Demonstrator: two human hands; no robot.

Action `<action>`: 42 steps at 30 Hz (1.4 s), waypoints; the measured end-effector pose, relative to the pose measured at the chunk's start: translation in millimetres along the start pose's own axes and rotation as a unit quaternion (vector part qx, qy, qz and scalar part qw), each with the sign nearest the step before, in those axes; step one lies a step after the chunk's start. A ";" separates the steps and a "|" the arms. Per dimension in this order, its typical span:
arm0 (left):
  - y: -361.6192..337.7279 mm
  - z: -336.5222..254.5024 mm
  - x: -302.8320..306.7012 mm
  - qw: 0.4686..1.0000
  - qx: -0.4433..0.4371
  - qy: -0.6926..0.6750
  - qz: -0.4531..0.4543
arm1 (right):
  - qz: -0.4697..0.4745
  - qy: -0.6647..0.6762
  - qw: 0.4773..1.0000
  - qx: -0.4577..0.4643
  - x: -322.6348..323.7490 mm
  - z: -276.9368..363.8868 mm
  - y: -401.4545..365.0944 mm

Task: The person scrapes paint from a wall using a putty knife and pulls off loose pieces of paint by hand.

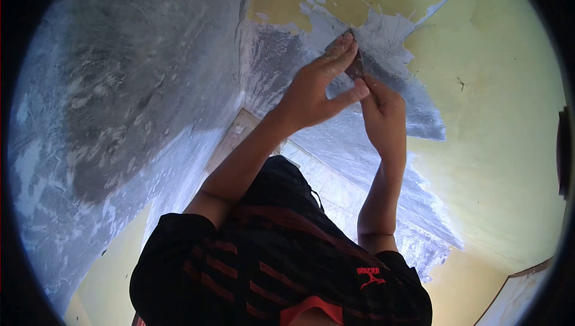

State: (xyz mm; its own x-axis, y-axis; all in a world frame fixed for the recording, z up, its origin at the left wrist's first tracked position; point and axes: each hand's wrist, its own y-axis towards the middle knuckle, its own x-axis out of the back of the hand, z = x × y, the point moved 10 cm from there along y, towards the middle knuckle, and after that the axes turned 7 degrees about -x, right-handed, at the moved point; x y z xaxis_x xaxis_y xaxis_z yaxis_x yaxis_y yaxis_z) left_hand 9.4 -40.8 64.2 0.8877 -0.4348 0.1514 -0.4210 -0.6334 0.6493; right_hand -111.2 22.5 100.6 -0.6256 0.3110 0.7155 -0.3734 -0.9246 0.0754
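A dark, flat scraper (354, 66) lies against the wall, its edge on a patch where the yellow paint is gone. My right hand (383, 110) is closed around the lower end of the scraper; the handle is hidden in the fingers. On the upper part of the blade rest the outstretched fingers of my left hand (317, 86), with its thumb spread apart near the right hand's fingers. Pale dust coats the left fingertips. Around the blade, the bare patch (386, 35) is whitish and grey, with ragged paint edges and scratch marks.
Yellow-green paint (491, 86) covers the wall on the right. A grey, scraped wall (150, 68) meets it at a corner on the left. Light floor tiles (326, 182) show below, past my dark shorts. A dark-edged object (563, 152) sits at the far right.
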 end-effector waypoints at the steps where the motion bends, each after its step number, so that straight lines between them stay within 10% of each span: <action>1: 1.4 -1.0 -1.3 1.000 0.009 0.012 0.003 | 0.003 0.023 1.000 0.010 2.1 3.2 3.2; 42: 3.0 11.2 18.8 1.000 0.003 0.013 0.011 | -0.030 -0.010 0.998 0.062 -21.6 9.4 15.8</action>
State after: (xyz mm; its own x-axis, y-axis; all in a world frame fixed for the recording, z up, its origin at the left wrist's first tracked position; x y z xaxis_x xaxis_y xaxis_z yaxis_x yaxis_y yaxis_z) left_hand 22.7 -58.0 60.7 0.8828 -0.4318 0.1849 -0.4413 -0.6272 0.6418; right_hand -97.1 -1.0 92.9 -0.5910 0.3633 0.7202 -0.3212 -0.9250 0.2031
